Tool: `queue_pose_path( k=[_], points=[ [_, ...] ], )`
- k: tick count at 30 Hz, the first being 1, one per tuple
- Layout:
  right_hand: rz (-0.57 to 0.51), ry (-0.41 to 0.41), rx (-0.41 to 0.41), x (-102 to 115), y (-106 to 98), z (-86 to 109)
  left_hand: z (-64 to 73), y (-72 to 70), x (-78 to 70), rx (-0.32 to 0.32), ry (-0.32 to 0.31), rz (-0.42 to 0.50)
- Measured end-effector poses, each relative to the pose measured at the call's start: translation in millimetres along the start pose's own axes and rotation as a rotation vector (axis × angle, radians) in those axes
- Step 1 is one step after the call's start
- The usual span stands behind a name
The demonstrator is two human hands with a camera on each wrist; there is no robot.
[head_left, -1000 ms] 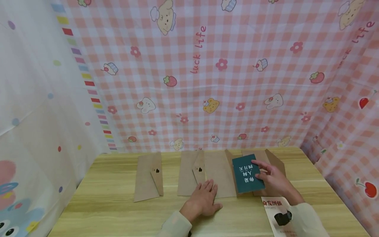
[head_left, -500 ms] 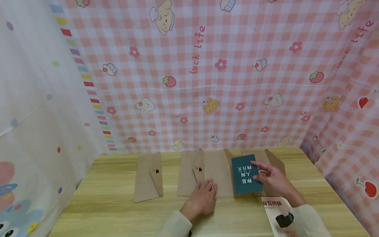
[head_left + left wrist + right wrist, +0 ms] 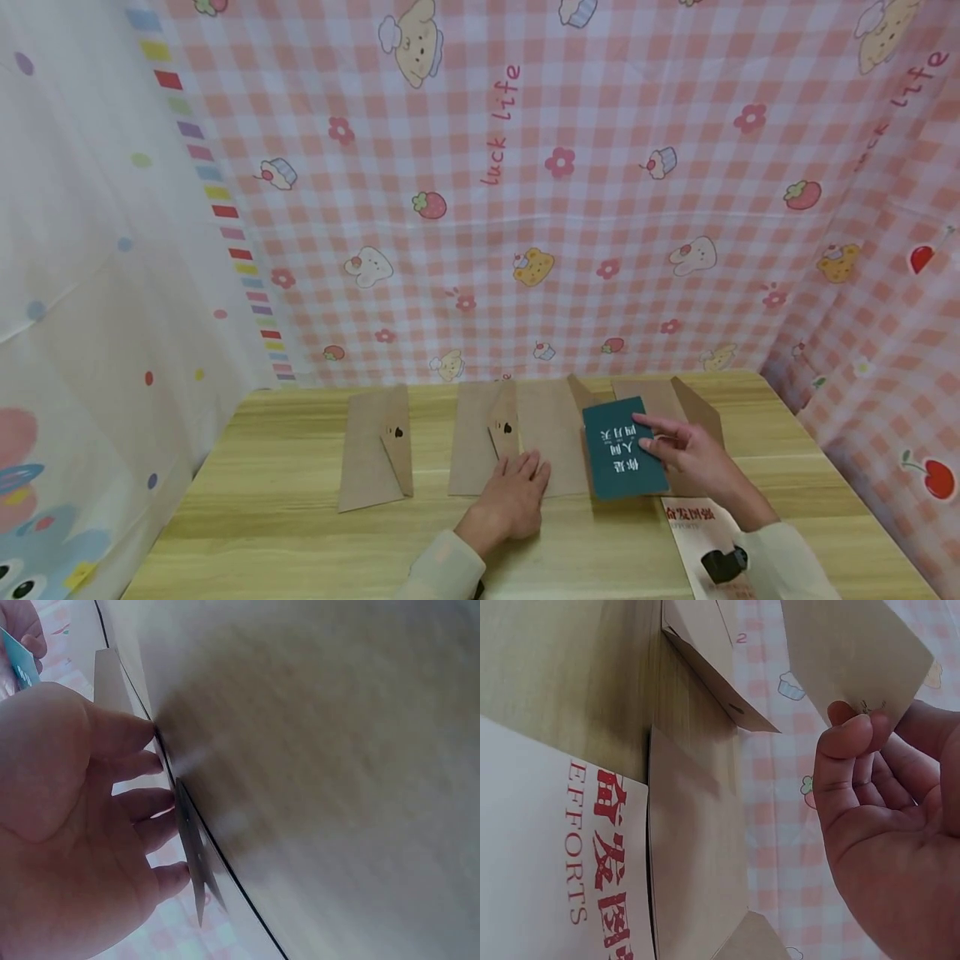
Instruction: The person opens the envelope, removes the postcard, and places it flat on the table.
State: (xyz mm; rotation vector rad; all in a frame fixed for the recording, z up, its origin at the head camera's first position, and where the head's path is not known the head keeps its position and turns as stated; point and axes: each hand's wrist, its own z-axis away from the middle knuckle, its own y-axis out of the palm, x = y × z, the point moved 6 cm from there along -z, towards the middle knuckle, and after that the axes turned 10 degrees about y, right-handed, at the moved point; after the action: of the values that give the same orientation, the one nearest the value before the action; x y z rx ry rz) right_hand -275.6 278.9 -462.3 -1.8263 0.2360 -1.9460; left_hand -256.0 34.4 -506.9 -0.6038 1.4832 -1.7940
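My right hand (image 3: 690, 462) pinches a dark green card (image 3: 618, 454) with white Chinese characters, which appear upside down in the head view. In the right wrist view the card's cream back (image 3: 862, 652) faces the camera, with thumb and fingers at its lower edge. The card overlaps the opened flap side of a brown paper envelope (image 3: 551, 433). My left hand (image 3: 506, 500) lies palm down with its fingers extended, fingertips over the lower edges of that envelope and of a neighbouring envelope (image 3: 468, 442) with its flap folded over.
Another folded envelope (image 3: 367, 454) lies at the left of the wooden table (image 3: 262, 500). An envelope with its flap spread open (image 3: 701, 408) lies behind my right hand. A white printed sheet (image 3: 690, 533) with red characters is partly under my right sleeve. Checked cloth hangs behind.
The green card has moved slightly left and nearer the table's front, along with my right hand. My left thumb, earlier stretched out to the side, is now out of sight in the head view.
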Motion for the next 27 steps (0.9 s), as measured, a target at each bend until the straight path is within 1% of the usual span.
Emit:
queue_pose_path(
  k=[3, 6, 13, 23, 27],
  points=[
    [-0.009, 0.011, -0.009, 0.4, 0.6, 1.3, 0.5, -1.0, 0.1, -0.001, 0.003, 0.009],
    [-0.028, 0.024, 0.005, 0.4, 2.0, 3.3, 0.6, -1.2, 0.5, 0.001, 0.005, 0.020],
    [-0.040, 0.028, 0.066, -1.7, 6.3, 8.6, 0.2, 0.1, 2.0, 0.001, 0.006, 0.037],
    [-0.099, 0.014, 0.146, -1.1, 14.2, 14.7, 0.5, 1.3, 2.7, 0.007, 0.009, 0.046],
    [-0.130, 0.022, 0.198, -2.2, 19.4, 15.6, 0.7, 0.8, 2.4, 0.009, 0.012, 0.060]
  ],
)
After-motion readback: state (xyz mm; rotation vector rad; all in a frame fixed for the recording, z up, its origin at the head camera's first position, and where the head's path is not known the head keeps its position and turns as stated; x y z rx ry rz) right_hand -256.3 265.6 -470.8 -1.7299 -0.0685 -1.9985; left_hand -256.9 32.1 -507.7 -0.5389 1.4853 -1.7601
